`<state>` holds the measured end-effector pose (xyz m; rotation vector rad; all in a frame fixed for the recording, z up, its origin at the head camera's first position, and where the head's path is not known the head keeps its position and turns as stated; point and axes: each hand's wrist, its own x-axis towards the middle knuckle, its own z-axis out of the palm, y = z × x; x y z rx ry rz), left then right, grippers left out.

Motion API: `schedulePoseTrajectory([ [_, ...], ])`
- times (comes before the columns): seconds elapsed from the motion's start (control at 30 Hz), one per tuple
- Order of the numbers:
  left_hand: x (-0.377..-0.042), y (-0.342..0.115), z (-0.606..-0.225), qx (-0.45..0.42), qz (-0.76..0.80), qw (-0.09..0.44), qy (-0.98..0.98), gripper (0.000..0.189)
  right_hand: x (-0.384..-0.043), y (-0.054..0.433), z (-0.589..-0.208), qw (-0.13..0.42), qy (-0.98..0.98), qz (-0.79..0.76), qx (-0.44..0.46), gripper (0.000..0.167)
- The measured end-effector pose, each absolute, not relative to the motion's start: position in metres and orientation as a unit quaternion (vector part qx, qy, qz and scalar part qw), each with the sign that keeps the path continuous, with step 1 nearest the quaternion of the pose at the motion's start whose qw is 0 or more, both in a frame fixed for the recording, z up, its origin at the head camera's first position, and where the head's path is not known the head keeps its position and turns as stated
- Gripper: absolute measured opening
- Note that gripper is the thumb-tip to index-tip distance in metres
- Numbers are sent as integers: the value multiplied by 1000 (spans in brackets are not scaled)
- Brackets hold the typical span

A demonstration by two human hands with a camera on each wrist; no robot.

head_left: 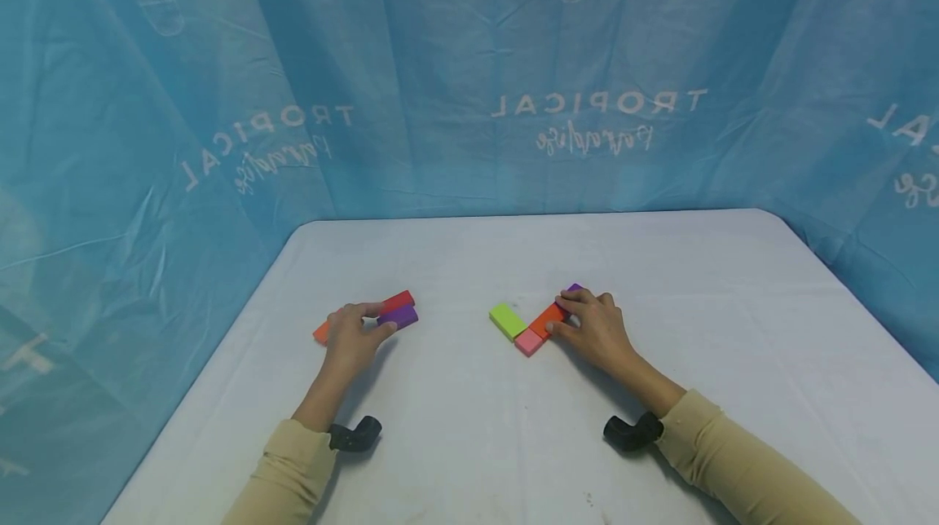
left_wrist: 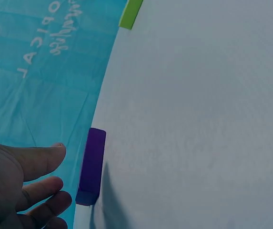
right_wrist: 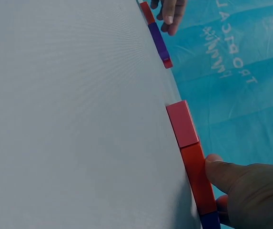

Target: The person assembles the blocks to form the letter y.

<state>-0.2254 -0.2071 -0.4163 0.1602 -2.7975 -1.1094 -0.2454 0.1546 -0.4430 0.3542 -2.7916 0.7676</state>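
My left hand (head_left: 352, 337) is over a small group of blocks on the left: an orange block (head_left: 320, 333), a red block (head_left: 398, 301) and a purple block (head_left: 399, 316). In the left wrist view its thumb and loosely bent fingers are beside the purple block (left_wrist: 91, 167), with a gap between. On the right, my right hand (head_left: 597, 325) pinches an orange-red block (head_left: 548, 319), the thumb against its near side. This block lies in line between a pink block (head_left: 529, 342) and a purple block (head_left: 575, 288), partly hidden by fingers. A lime green block (head_left: 508, 321) touches the pink one at an angle.
A white cloth covers the table (head_left: 469, 427). Behind and beside it hangs a blue printed curtain (head_left: 440, 101). A black wrist mount (head_left: 355, 434) sticks out from the left wrist, and another black mount (head_left: 633, 432) from the right.
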Motion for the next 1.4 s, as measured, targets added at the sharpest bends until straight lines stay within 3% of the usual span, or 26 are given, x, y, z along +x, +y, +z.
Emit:
schedulePoseTrajectory([
  [1.4,-232,-196,-431,54,-308,71,-947,46,-245,154,-443,111,-952,260,114,53],
])
